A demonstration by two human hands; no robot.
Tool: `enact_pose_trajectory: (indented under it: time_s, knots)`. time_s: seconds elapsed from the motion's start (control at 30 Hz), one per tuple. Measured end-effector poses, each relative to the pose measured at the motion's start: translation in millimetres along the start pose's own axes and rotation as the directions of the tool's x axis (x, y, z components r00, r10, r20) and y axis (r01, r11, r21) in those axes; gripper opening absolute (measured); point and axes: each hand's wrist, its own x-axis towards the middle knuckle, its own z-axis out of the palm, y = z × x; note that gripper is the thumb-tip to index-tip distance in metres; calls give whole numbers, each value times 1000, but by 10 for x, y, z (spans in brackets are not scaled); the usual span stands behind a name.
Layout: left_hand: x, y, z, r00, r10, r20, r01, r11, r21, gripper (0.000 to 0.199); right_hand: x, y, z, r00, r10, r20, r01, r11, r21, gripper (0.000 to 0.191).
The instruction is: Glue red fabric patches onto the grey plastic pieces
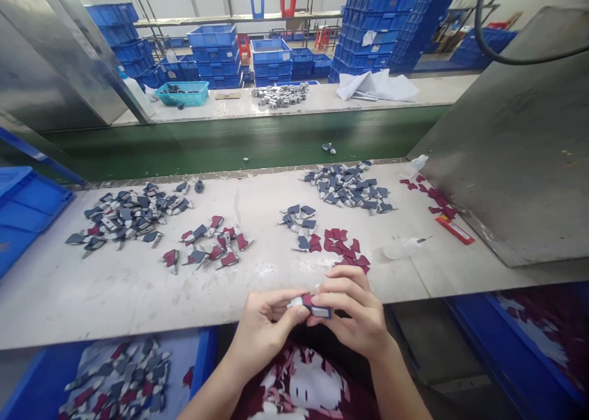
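Facing a long factory bay, stacks of blue plastic crates (381, 24) rise beyond a green conveyor belt (230, 143), with a steel panel (510, 162) angled in at the right. On the near side lies a pale, scuffed desk (138, 297), and below its front edge sit a blue bin heaped with cut pieces (205, 358) and a second blue bin (478, 340) of maroon-and-white scraps. Across the desk lie two loose piles of grey-and-white pieces (129, 214), a scattering of maroon-tipped pieces (214, 245), a cluster of plain maroon cut-outs (343, 245) and a red packet (454, 229). Right at the desk's front edge, the left hand (262, 328) and right hand (352, 309) are drawn close together, both closed narrowly in a pinch on a small navy-and-maroon piece (313, 306). Its exact material is too small to tell. The left thumb bears on the pale end, while the right fingers (343, 291) wrap over the top and the right thumb sits beneath. The piece lies almost level, its long axis running across the view from left to right and dipping slightly to the right, with the pale tip pointing left and the dark, squared end pointing right. This close, two-sided pinch looks sound: keeping the fingertips near the piece's ends should stop it from twisting and leave its middle visible.
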Motion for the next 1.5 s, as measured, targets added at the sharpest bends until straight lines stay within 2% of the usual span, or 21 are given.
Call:
enact_pose_trajectory:
  time_s: [0.13, 0.27, 0.33, 0.4, 0.47, 0.5, 0.57, 0.63, 0.8, 0.9, 1.0, 1.17, 1.27, 1.33, 1.37, 1.43, 1.47, 1.5]
  knots:
    - [33, 60, 2, 996, -60, 60, 62, 997, -35, 34, -52, 23, 43, 989, -117, -89, 106, 987, -120, 17]
    - [73, 70, 10, 997, -64, 39, 68, 994, -89, 28, -101, 56, 115, 976, -142, -165, 117, 982, -151, 16]
    - [83, 66, 13, 999, -34, 5, 35, 996, -83, 23, -139, 61, 154, 980, -42, -194, 21, 994, -109, 15]
    - [86, 52, 11, 999, -7, -34, 4, 998, -70, 20, -194, 59, 180, 967, 145, -208, -152, 988, -14, 40]
    - [83, 27, 5, 998, 11, -68, -15, 998, -54, 20, -261, 52, 182, 937, 315, -149, -301, 947, 111, 63]
    - [81, 13, 1, 996, 18, -83, -22, 999, -43, 21, -292, 47, 175, 926, 365, -95, -346, 922, 171, 64]
    - [80, -9, -4, 994, 32, -102, -33, 999, -14, 22, -339, 35, 157, 912, 411, -2, -396, 880, 263, 51]
    - [86, -13, 2, 993, 39, -115, -37, 999, 16, 22, -355, 17, 151, 893, 448, 32, -433, 839, 329, 37]
    - [123, 17, 49, 989, -3, -150, 10, 999, 46, 28, -320, -32, 214, 818, 575, 20, -524, 731, 436, 34]
    - [132, -17, 58, 988, -61, -143, 57, 998, -32, 34, -320, -35, 245, 805, 592, 37, -536, 700, 472, 35]
    - [129, -74, 36, 985, -103, -142, 95, 993, -66, 38, -346, -14, 247, 811, 580, 73, -551, 715, 430, 38]
    - [163, -84, -33, 979, -109, -172, 120, 991, 52, 34, -342, 10, 324, 813, 567, 131, -571, 733, 369, 39]
    - [231, -68, -179, 972, -48, -229, 90, 981, 175, 31, -281, 11, 407, 819, 546, 176, -572, 756, 318, 44]
    - [279, -70, -384, 933, 91, -348, 29, 945, 327, 29, -247, 39, 407, 855, 490, 171, -518, 826, 222, 50]
    - [296, -76, -520, 890, 184, -418, 10, 907, 420, 28, -244, 72, 376, 878, 460, 132, -477, 866, 153, 52]
    - [310, -92, -836, 786, 338, -517, 35, 811, 584, 28, -279, 183, 249, 912, 406, -56, -408, 912, -46, 53]
    - [309, -99, -1002, 745, 392, -539, 65, 763, 644, 29, -318, 260, 157, 909, 376, -182, -405, 899, -166, 54]
    - [304, -103, -1164, 725, 439, -531, 86, 707, 702, 30, -371, 348, 53, 890, 306, -338, -414, 855, -314, 55]
